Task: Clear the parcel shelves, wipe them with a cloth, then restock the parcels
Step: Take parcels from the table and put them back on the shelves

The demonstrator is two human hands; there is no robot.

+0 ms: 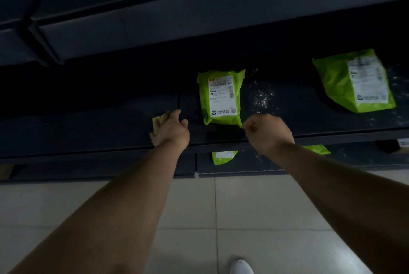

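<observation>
A green parcel (221, 96) with a white label lies flat on the dark shelf (99, 132). My right hand (269, 133) pinches its near right corner between curled fingers. To the left, my left hand (171, 130) presses a pale yellow-green cloth (157, 122) onto the shelf; most of the cloth is hidden under the hand. A second green parcel (354, 81) lies further right on the same shelf.
White dust specks (262, 99) are scattered on the shelf between the two parcels. A lower shelf (254, 163) holds two more green parcels, mostly hidden. An upper shelf edge (155, 23) overhangs. Below is a pale tiled floor (221, 218) with a white shoe (241, 267).
</observation>
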